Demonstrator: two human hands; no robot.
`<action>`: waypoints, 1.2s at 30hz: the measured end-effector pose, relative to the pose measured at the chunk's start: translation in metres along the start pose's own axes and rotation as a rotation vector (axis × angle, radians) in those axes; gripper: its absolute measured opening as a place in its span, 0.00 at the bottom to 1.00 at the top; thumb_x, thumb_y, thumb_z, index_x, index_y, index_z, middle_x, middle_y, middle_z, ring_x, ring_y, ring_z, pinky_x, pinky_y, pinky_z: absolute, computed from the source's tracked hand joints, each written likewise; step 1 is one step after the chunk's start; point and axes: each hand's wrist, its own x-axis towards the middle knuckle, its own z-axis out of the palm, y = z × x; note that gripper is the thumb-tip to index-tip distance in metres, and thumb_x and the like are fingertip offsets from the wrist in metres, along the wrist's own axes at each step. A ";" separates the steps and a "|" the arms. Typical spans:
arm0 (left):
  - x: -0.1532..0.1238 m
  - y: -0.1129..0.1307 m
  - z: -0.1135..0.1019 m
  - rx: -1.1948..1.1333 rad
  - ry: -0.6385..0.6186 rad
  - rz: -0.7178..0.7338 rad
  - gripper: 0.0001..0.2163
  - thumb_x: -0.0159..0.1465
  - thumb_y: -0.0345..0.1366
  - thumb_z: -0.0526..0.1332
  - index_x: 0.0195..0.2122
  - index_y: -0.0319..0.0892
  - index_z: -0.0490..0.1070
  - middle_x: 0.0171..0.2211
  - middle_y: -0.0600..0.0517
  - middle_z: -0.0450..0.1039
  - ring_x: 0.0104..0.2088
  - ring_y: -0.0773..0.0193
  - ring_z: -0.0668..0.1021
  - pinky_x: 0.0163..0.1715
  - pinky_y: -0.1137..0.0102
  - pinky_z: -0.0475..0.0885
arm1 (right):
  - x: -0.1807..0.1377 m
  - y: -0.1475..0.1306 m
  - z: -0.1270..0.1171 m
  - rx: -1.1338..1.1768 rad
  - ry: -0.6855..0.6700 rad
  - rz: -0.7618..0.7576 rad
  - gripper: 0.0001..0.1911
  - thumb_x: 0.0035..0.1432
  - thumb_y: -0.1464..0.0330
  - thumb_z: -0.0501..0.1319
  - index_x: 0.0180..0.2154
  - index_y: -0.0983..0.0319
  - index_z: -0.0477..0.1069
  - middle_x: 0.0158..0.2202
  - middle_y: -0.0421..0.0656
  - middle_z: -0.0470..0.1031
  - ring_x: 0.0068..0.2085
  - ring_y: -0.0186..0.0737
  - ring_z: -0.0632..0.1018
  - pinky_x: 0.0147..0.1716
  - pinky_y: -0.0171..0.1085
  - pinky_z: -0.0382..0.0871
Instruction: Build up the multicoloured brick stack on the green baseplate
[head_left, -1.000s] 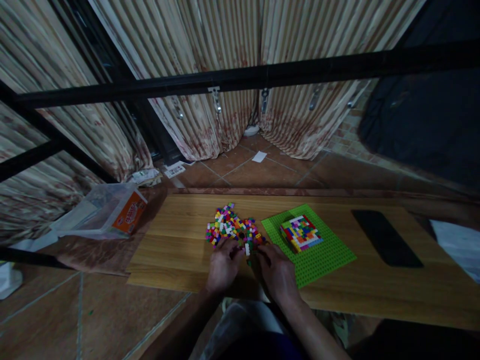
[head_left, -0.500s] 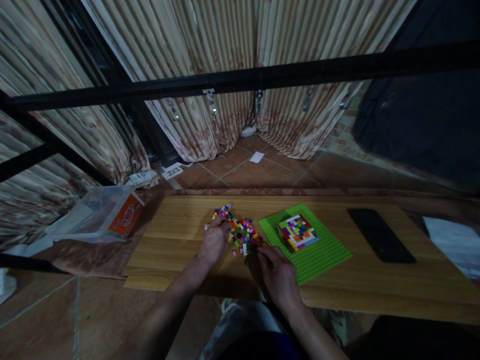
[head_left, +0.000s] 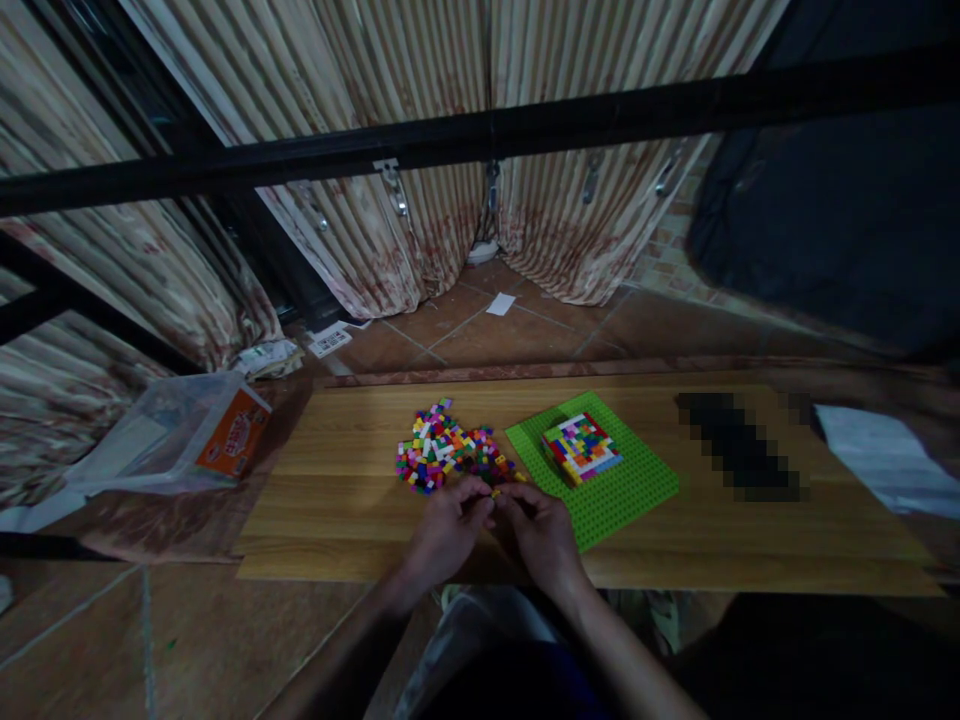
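Note:
My left hand and my right hand meet fingertip to fingertip over the near side of the table. Pinched between them is a small yellow toy brick, mostly covered by the fingers. Just beyond my fingers spreads a pile of loose, many-coloured bricks. To the right of the pile, a green baseplate lies at an angle. A squarish block built of coloured bricks stands on it, with red, white, yellow and blue along its top edges.
A dark, pixelated object lies on the wooden table at the right, with white paper past it. A clear plastic box with an orange label sits on the floor at left. A black rail crosses before the curtains.
My left hand has left the pile and come right and nearer, to meet my right hand. A yellow brick now shows between their fingertips. The whole view has shifted slightly.

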 end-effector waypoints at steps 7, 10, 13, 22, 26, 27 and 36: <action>0.002 -0.015 0.014 -0.140 0.104 -0.143 0.04 0.55 0.36 0.63 0.29 0.43 0.74 0.23 0.55 0.74 0.24 0.65 0.76 0.25 0.72 0.69 | -0.006 0.011 -0.010 -0.330 0.068 -0.209 0.12 0.63 0.65 0.56 0.37 0.58 0.78 0.36 0.45 0.79 0.37 0.42 0.79 0.39 0.38 0.71; 0.001 -0.018 0.015 -0.230 0.148 -0.173 0.05 0.53 0.35 0.65 0.31 0.42 0.74 0.27 0.53 0.76 0.27 0.64 0.79 0.29 0.70 0.72 | -0.007 0.017 -0.015 -0.452 0.072 -0.239 0.12 0.63 0.68 0.55 0.37 0.59 0.78 0.37 0.46 0.79 0.39 0.42 0.79 0.41 0.39 0.71; -0.001 -0.019 0.014 -0.205 0.131 -0.151 0.05 0.54 0.34 0.64 0.31 0.42 0.74 0.28 0.52 0.76 0.30 0.62 0.79 0.31 0.69 0.73 | -0.007 0.019 -0.015 -0.542 0.028 -0.268 0.13 0.63 0.71 0.53 0.37 0.60 0.77 0.38 0.46 0.79 0.40 0.42 0.78 0.43 0.39 0.71; -0.008 -0.020 0.014 -0.013 0.068 0.058 0.10 0.58 0.31 0.59 0.41 0.44 0.73 0.37 0.49 0.78 0.36 0.61 0.79 0.39 0.67 0.72 | -0.009 0.006 -0.013 -0.400 -0.108 -0.262 0.14 0.64 0.69 0.54 0.44 0.58 0.76 0.40 0.45 0.78 0.41 0.41 0.79 0.41 0.38 0.72; -0.013 -0.014 0.017 0.032 0.076 0.051 0.09 0.61 0.33 0.59 0.43 0.45 0.72 0.34 0.50 0.78 0.34 0.60 0.79 0.38 0.67 0.72 | -0.010 0.003 -0.010 -0.351 -0.088 -0.224 0.13 0.64 0.68 0.54 0.41 0.58 0.78 0.37 0.44 0.78 0.38 0.42 0.79 0.39 0.38 0.72; -0.014 -0.013 0.018 0.048 0.092 0.052 0.08 0.61 0.33 0.59 0.42 0.46 0.72 0.33 0.50 0.78 0.33 0.60 0.79 0.37 0.67 0.71 | -0.011 0.004 -0.010 -0.356 -0.070 -0.220 0.13 0.63 0.68 0.54 0.40 0.58 0.78 0.36 0.44 0.78 0.38 0.42 0.79 0.39 0.39 0.72; -0.013 -0.010 0.014 0.303 0.184 0.156 0.05 0.61 0.32 0.59 0.33 0.46 0.75 0.31 0.50 0.76 0.33 0.60 0.76 0.35 0.68 0.67 | -0.010 0.019 -0.010 -0.577 -0.022 -0.326 0.13 0.65 0.68 0.53 0.41 0.59 0.76 0.38 0.45 0.78 0.39 0.43 0.78 0.41 0.40 0.71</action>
